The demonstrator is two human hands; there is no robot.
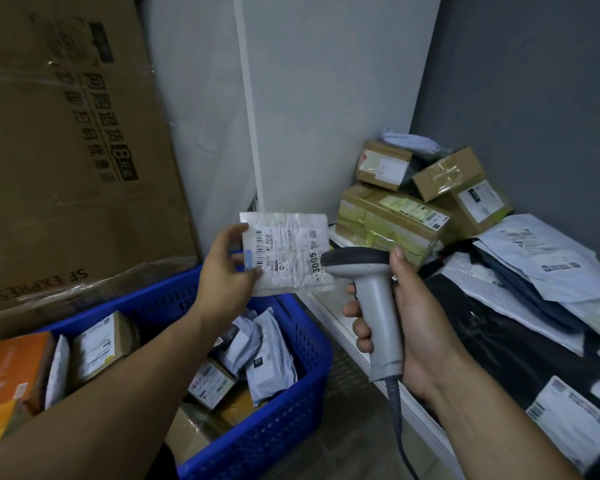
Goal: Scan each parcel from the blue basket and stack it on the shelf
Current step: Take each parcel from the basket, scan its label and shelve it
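- Against the left wall, a large cardboard carton [73, 150]: stood on edge, printed "SF EXPRESS" upside down near its lower edge, with rows of Chinese characters turned sideways above.
- To the right, a white shelf [323, 308]: loaded with grey poly mailers [541, 251] lying flat and overlapping, and taped cardboard boxes [388, 220] piled in the back corner.
- Lower left, the blue basket [284, 420]: held small labelled boxes, grey mailers and an orange box [11, 368]; one mailer tagged "010".
- Left hand [226, 268]: reached forward over the basket on an extended arm, pinched the left edge of the parcel, thumb on the label face, fingers behind.
- Right hand [409, 313]: closed firmly round the handle of the scanner, fingers wrapped across the front, thumb raised along the back toward the head.
- Grey scanner [374, 299]: held upright, dark head turned left, close against the parcel's lower right corner; cable hung from the base.
- Small white parcel [288, 251]: held up above the basket's far corner, crinkled label facing the camera, print turned sideways, barcode by the thumb, "3005" readable in bold.
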